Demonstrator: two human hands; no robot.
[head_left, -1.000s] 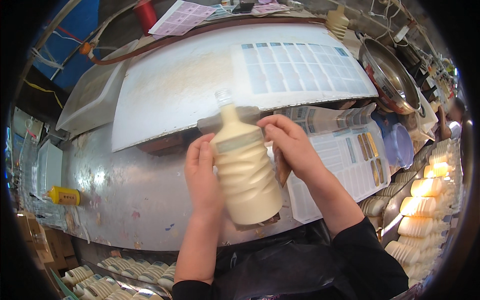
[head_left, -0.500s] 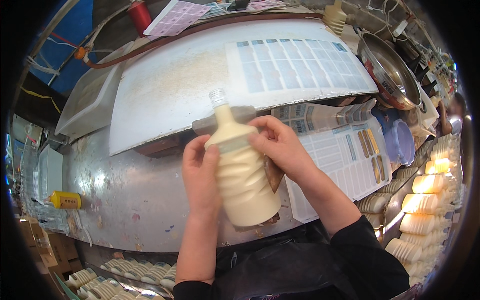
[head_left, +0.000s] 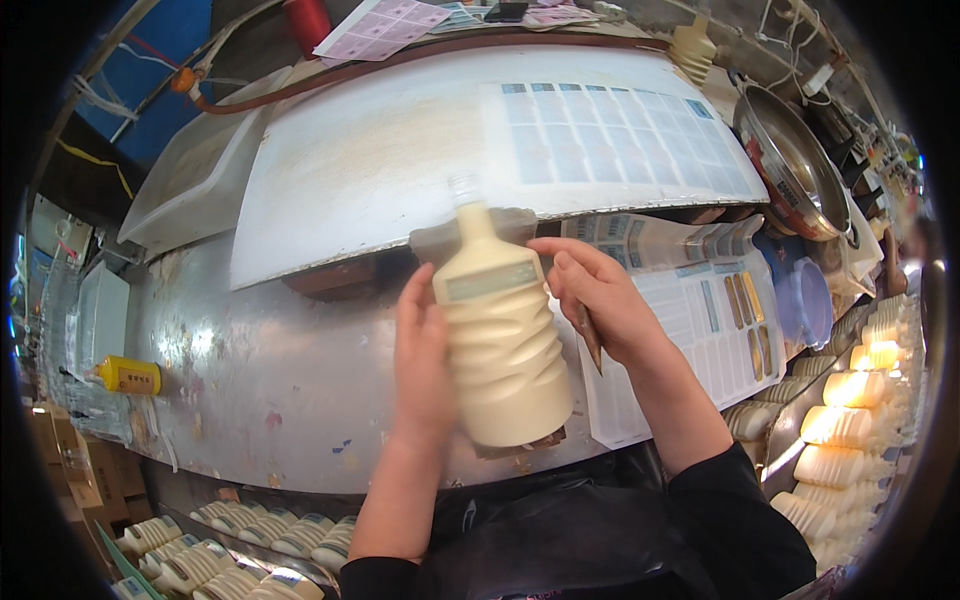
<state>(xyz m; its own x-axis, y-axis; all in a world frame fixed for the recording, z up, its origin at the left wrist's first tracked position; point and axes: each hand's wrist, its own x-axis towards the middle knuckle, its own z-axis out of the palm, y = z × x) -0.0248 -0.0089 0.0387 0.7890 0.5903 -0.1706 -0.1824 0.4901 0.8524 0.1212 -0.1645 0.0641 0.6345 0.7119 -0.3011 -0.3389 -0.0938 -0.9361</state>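
A cream ribbed bottle (head_left: 505, 370) with a clear threaded neck lies tilted in front of me, neck pointing away. A greenish-grey label strip (head_left: 488, 282) sits across its upper body. Beside its left side is my left hand (head_left: 422, 350), fingers stretched out and slightly blurred; whether it touches the bottle I cannot tell. My right hand (head_left: 608, 298) is just off the bottle's right shoulder, thumb and forefinger near the label's end. Tucked in its curled lower fingers is a brown pointed flat piece (head_left: 590, 340), partly hidden. Grey material (head_left: 430, 245) shows behind the bottle neck.
A white board (head_left: 370, 150) bearing a label sheet (head_left: 620, 135) spans the back. More label sheets (head_left: 700, 330) lie right, near a metal pan (head_left: 795, 160) and purple tub (head_left: 803, 300). A yellow bottle (head_left: 132, 376) lies left. Stacked cream bottles (head_left: 840, 430) line the right.
My right hand has come off the bottle and moved right, uncovering the label's end. My left thumb has left the label. The view has shifted slightly.
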